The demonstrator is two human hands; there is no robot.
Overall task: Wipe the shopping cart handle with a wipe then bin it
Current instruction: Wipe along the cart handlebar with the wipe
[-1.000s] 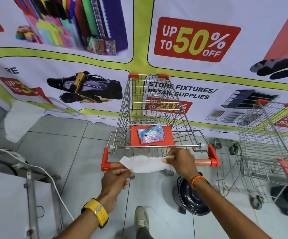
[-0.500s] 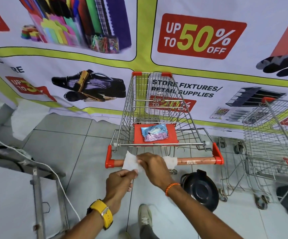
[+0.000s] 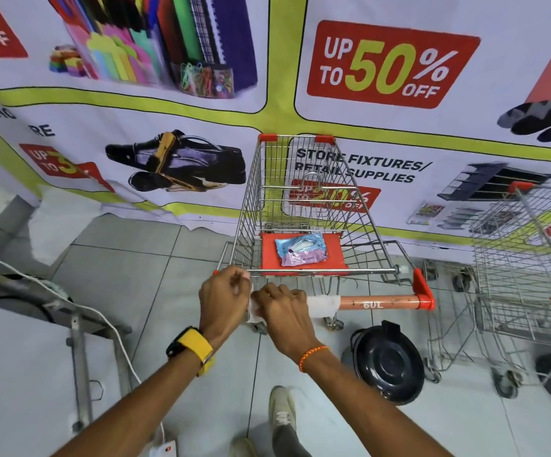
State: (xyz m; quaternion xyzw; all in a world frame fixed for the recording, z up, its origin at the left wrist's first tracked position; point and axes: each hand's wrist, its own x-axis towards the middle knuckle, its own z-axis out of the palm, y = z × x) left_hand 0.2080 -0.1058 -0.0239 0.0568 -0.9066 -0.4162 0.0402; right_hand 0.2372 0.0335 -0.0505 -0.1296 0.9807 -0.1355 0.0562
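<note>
Cart handle (image 3: 376,302), an orange bar marked 60L, carries a white wipe (image 3: 322,304) wrapped round its left half, where the right hand (image 3: 282,308) closes over it and the left hand (image 3: 223,296) pinches the loose end at the left cap; the packet of wipes (image 3: 301,250) lies on the red seat flap (image 3: 335,250) just beyond, and a lidded black bin (image 3: 388,361) stands on the floor below right; the thin sheet could bunch or slip off if the grip loosens mid-stroke
</note>
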